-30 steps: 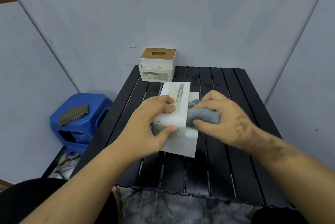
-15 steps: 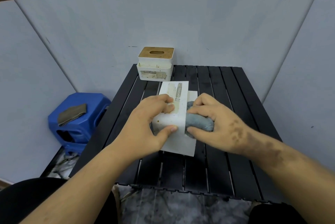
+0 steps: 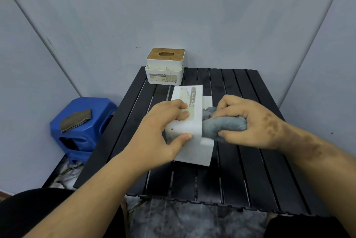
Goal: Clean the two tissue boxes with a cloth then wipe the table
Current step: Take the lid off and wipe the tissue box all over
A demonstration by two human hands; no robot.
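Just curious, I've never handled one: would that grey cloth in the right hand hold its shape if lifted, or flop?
Probably flop. The grey cloth bunches into a soft roll inside the right hand, so it looks limp. It seems light, since curled fingers alone hold it. Its fuzzy surface likely grips the white tissue box rather than sliding.

Bare forearms, dark marks on right

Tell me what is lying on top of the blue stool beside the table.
A folded grey-brown cloth lies on the blue stool, toward its left side. Whatever is beneath that cloth is covered and cannot be seen.
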